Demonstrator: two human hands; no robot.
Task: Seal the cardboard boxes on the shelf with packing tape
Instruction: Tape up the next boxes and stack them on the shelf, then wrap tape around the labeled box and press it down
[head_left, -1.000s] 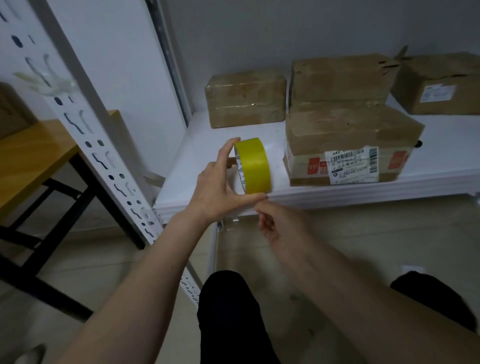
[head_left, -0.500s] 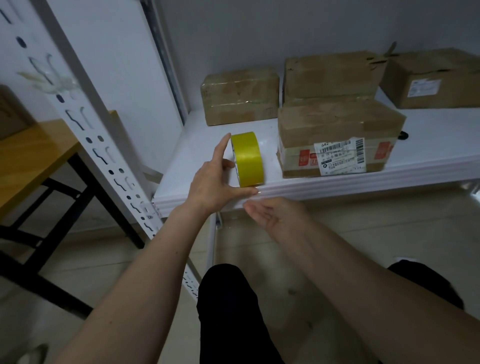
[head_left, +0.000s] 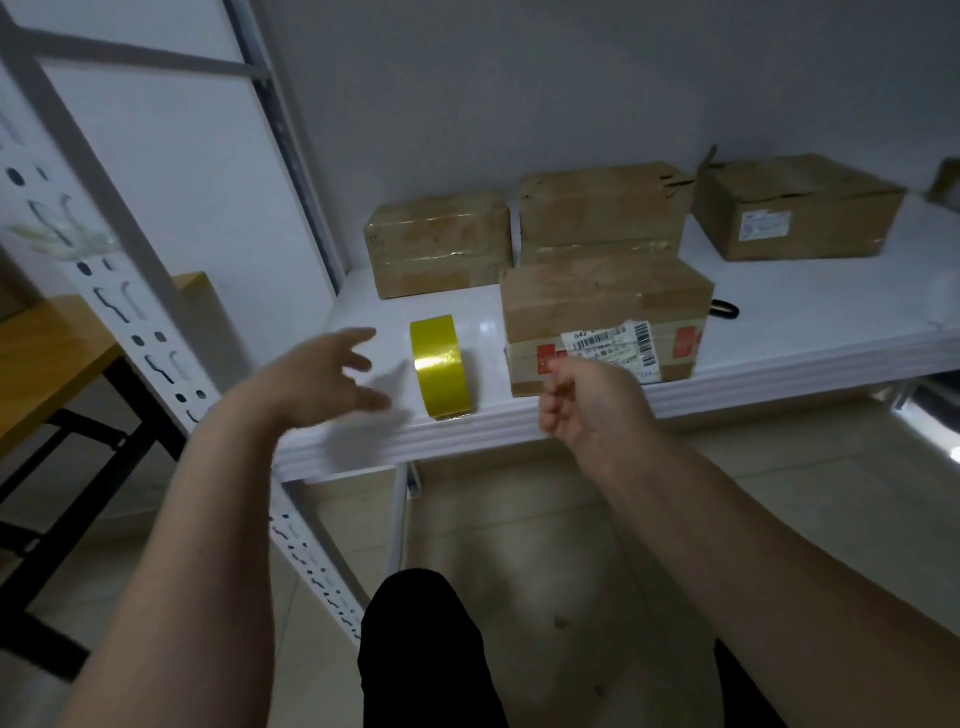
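Note:
A yellow roll of packing tape (head_left: 439, 364) stands on its edge near the front of the white shelf (head_left: 779, 358). My left hand (head_left: 327, 379) hovers just left of the roll with fingers spread, touching nothing. My right hand (head_left: 592, 402) hangs with loosely curled fingers in front of the nearest cardboard box (head_left: 605, 312), which bears a barcode label and red stickers. Behind it stands a taller box (head_left: 600, 210), a taped box (head_left: 439, 244) sits at the back left, and another labelled box (head_left: 797, 208) at the back right.
A small black object (head_left: 724, 309) lies on the shelf right of the near box. The white slotted upright (head_left: 135, 312) of the rack runs down the left. A wooden table with black legs (head_left: 47, 358) stands further left. My dark-clad knee (head_left: 421, 649) is below.
My left hand has let go of the tape roll and drawn back to the left. My right hand has risen from below the shelf edge to the front of the near box.

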